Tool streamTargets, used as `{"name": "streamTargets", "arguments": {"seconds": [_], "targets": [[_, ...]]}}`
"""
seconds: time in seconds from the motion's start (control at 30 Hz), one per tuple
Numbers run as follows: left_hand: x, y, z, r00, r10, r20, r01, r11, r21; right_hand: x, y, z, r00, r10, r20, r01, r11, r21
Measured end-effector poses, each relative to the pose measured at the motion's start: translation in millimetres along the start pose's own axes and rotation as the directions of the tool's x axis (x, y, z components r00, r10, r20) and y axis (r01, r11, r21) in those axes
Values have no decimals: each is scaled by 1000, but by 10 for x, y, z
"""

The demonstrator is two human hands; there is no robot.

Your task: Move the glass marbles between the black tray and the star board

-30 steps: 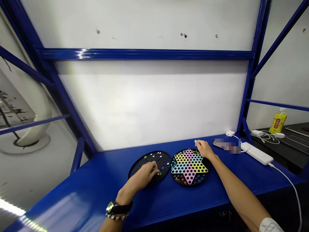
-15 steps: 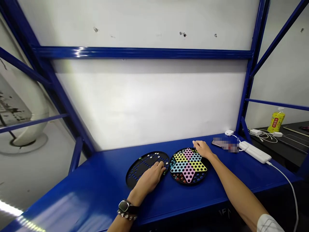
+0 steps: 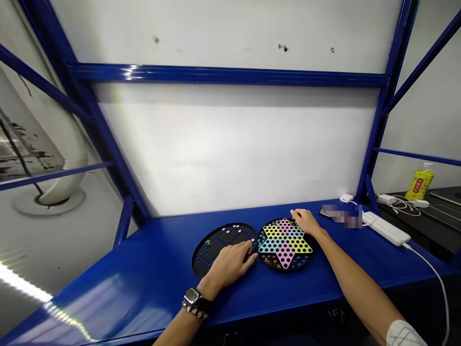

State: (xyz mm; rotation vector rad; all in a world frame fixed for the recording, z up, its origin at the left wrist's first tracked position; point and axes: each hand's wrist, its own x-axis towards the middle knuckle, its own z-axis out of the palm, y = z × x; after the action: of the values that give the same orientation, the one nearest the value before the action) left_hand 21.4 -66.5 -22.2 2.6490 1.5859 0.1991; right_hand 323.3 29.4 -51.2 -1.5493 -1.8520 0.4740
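Observation:
A round black board (image 3: pixel 218 250) with blue-ringed holes lies on the blue table, with several white pieces near its back rim. My left hand (image 3: pixel 230 263), wearing a watch and a beaded bracelet, rests over its front right part. The fingers are bent and the thumb is apart from them; nothing shows between them. Beside it sits a round Chinese checkers board (image 3: pixel 285 245), a pink, yellow and blue star with coloured marbles around it. At its back right rim, my right hand (image 3: pixel 305 222) has its fingers curled together; what they hold, if anything, is hidden.
Behind the boards stands a white panel (image 3: pixel 230 144) in a blue metal frame (image 3: pixel 230 75). To the right lie a blurred-out phone (image 3: pixel 340 215) and a white power strip (image 3: pixel 385 228) with a cable. A yellow bottle (image 3: pixel 419 182) stands on the dark side table.
The view has shifted slightly, so the scene sits a little further right. My left thumb now shows apart from the bent fingers. My right hand stays at the star board's back right rim.

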Motion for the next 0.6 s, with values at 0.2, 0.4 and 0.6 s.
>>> {"name": "streamTargets", "arguments": {"seconds": [0.2, 0.4, 0.6], "targets": [[14, 54, 7, 999, -26, 37, 23, 997, 74, -10, -19, -8, 1000, 1, 6, -1, 1000, -12], [23, 89, 31, 993, -111, 50, 107, 990, 90, -29, -56, -34, 1000, 1, 11, -1, 1000, 4], [4, 39, 34, 993, -120, -12, 119, 991, -65, -24, -53, -16, 999, -5, -36, 8, 998, 66]]}}
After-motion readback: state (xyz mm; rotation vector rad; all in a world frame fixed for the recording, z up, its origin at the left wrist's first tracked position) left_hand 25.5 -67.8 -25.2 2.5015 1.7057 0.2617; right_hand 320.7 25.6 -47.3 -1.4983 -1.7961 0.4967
